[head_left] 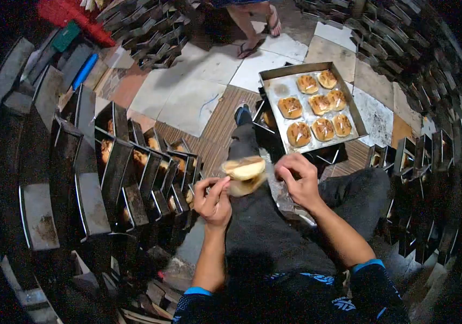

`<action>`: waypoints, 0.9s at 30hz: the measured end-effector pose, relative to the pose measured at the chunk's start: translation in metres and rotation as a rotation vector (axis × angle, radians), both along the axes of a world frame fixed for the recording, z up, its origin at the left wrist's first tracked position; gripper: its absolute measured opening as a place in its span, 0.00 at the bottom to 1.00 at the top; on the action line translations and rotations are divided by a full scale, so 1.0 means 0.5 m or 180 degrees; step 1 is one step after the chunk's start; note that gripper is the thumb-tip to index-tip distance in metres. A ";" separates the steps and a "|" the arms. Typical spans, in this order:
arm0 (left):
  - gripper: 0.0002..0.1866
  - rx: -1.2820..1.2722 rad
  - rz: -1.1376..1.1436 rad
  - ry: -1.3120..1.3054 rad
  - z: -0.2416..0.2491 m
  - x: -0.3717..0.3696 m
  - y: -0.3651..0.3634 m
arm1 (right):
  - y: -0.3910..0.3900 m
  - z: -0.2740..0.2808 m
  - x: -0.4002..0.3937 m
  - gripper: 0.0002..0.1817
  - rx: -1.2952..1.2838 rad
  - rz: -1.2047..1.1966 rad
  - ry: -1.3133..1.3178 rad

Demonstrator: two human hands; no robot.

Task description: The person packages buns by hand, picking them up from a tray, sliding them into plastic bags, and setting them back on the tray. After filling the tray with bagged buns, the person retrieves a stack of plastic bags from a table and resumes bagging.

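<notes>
The bun [245,168] sits between my two hands, above my lap, pale on top and a bit blurred. My left hand [213,201] pinches its near edge with thumb and fingers closed on it, the rest of the hand curled. My right hand [297,181] is just to the right of the bun, fingers bent inward; I cannot tell whether they grip the bun or only hover beside it. I judge this as the step of carrying a loaf freed from its mould across to the baking tray [277,78], which lies beyond my right hand on the floor with seven browned buns [317,102] in rows and a bare patch at its near left corner. The next move would call for a light hold so the soft crumb does not crush, and a reach forward past my outstretched leg [247,151]. Left of my left hand stand rows of dark metal tins [133,173], some with bread inside. Far ahead, another person's sandalled feet [258,32] stand on the tiles
</notes>
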State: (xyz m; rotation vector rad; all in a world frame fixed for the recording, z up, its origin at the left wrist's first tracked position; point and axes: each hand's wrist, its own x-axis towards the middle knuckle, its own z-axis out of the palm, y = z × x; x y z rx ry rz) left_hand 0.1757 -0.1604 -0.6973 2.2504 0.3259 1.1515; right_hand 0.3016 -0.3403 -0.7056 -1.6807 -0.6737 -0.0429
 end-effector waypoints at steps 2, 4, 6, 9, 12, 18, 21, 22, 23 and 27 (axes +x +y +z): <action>0.12 0.0068 -0.0121 -0.0038 -0.025 -0.011 0.016 | 0.008 -0.006 -0.009 0.04 0.0133 0.0111 -0.0214; 0.08 -0.0395 -0.0022 -0.0183 -0.048 -0.022 -0.007 | 0.013 0.016 -0.019 0.05 0.0193 0.0168 -0.0173; 0.06 -0.0559 0.0157 -0.0693 -0.058 -0.002 -0.010 | 0.020 -0.007 -0.015 0.05 0.0104 0.0098 -0.0398; 0.06 -0.0250 -0.0105 -0.0491 -0.051 0.051 -0.010 | 0.087 0.002 0.017 0.05 0.0141 0.0047 -0.1351; 0.05 -0.0834 0.0383 -0.0304 -0.039 0.098 0.013 | 0.138 -0.014 0.077 0.04 0.0166 -0.0609 -0.0788; 0.05 -0.2511 0.0175 0.0803 -0.063 -0.100 -0.011 | 0.029 -0.093 -0.106 0.17 -0.0467 -0.0796 0.1045; 0.05 -0.0622 0.0120 0.1132 -0.057 -0.159 -0.056 | -0.038 -0.144 -0.177 0.19 -0.0942 -0.0194 0.1859; 0.05 -0.0622 0.0068 0.1153 -0.050 -0.169 -0.047 | -0.063 -0.108 -0.154 0.17 -0.1591 0.0273 0.1764; 0.07 -0.0816 -0.0518 0.1014 -0.032 -0.182 -0.024 | -0.066 -0.084 -0.138 0.15 -0.1457 -0.0155 0.1307; 0.07 -0.2280 0.0572 0.1016 0.071 -0.085 -0.034 | -0.027 0.062 -0.046 0.09 -0.0912 0.0304 0.0158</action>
